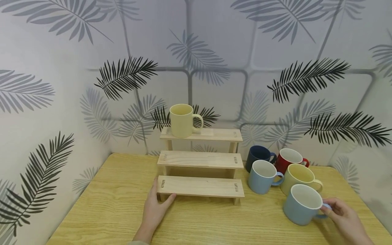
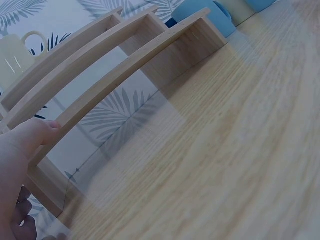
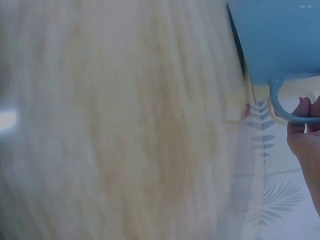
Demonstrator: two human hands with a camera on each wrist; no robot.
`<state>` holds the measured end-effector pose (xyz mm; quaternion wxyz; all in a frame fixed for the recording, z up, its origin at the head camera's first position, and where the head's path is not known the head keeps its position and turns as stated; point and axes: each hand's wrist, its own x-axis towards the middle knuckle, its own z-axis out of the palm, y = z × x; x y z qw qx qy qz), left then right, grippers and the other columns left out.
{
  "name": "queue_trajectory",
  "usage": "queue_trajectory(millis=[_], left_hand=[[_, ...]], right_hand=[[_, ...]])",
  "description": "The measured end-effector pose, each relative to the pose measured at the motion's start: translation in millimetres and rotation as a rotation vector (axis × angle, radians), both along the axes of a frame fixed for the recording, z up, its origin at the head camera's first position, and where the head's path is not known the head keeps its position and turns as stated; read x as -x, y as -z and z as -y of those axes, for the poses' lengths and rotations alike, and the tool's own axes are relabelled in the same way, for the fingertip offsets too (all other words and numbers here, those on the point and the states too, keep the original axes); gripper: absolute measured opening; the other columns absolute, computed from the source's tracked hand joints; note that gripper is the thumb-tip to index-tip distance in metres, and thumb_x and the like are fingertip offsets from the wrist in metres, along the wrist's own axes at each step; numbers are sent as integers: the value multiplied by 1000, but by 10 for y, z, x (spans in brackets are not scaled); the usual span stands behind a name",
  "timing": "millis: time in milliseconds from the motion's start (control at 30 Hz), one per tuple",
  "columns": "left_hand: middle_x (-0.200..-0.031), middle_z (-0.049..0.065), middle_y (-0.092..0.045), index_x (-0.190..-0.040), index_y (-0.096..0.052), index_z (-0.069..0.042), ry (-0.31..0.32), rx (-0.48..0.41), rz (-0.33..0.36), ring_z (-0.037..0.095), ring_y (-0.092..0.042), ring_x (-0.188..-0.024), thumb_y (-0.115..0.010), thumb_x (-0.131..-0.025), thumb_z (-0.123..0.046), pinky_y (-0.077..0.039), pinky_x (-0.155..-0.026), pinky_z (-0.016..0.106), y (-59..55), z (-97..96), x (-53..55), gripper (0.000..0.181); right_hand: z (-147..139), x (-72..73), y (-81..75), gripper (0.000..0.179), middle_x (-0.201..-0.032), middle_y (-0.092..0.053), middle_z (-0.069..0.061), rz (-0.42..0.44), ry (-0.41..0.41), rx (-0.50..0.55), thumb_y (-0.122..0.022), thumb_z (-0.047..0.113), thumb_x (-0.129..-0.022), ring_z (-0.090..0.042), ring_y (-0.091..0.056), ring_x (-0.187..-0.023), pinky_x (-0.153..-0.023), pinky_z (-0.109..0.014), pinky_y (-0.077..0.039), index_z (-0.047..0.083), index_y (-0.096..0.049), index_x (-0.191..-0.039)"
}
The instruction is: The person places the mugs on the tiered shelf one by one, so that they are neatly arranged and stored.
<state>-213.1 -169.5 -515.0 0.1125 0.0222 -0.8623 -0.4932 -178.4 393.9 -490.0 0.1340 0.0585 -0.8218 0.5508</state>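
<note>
My left hand (image 1: pixel 155 207) grips the left end of the lowest step of a three-tier wooden display stand (image 1: pixel 202 186). Its thumb (image 2: pixel 42 131) lies on the step's front edge, and the other fingers go round the side. At the right, my right hand (image 1: pixel 344 217) pinches the handle of a light blue mug (image 1: pixel 301 206) with a white inside. In the right wrist view that mug (image 3: pixel 280 42) appears slightly tilted, with fingers at its handle. A pale yellow mug (image 1: pixel 180 121) stands upright on the top tier, handle to the right.
Behind the held mug stand a second light blue mug (image 1: pixel 261 178), another yellow mug (image 1: pixel 297 178), a dark blue mug (image 1: pixel 257 158) and a red mug (image 1: pixel 286 160) with a white inside. All are on the wooden table (image 1: pixel 101 207), right of the stand. A leaf-patterned wall (image 1: pixel 214 98) rises behind.
</note>
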Motion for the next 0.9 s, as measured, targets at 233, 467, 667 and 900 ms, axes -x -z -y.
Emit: queue_trajectory(millis=[233,467,667,900], left_hand=[[-154,23,-17,-154,-10,-8,5,-3,4,45,-19,-138,-67,-82,-57,-23,-108,60,-12,-5,-1,104],[-155,23,-16,-154,-10,-8,5,2,9,45,-18,-139,-67,-82,-57,-23,-108,59,-14,-7,1,104],[-154,23,-17,-154,-11,-8,1,0,2,45,-19,-139,-68,-83,-55,-22,-109,59,-25,-16,-8,102],[-154,24,-19,-153,-12,-6,-4,3,-9,44,-19,-139,-68,-83,-54,-22,-109,58,-41,-24,-12,101]], right_hand=[[220,14,-121,9,-91,-67,14,-24,35,123,-63,-3,-90,5,-58,-85,-70,-8,-46,0,-67,-98],[385,41,-247,7,-92,-68,15,-82,67,55,-66,-4,-88,6,-60,-86,-70,-8,-48,-3,-66,-95],[506,40,-324,11,-90,-68,13,-141,90,5,-67,-6,-86,6,-60,-85,-71,-9,-49,-9,-65,-97],[695,47,-485,11,-89,-68,9,-188,54,72,-67,-9,-85,2,-61,-84,-71,-9,-49,-8,-64,-96]])
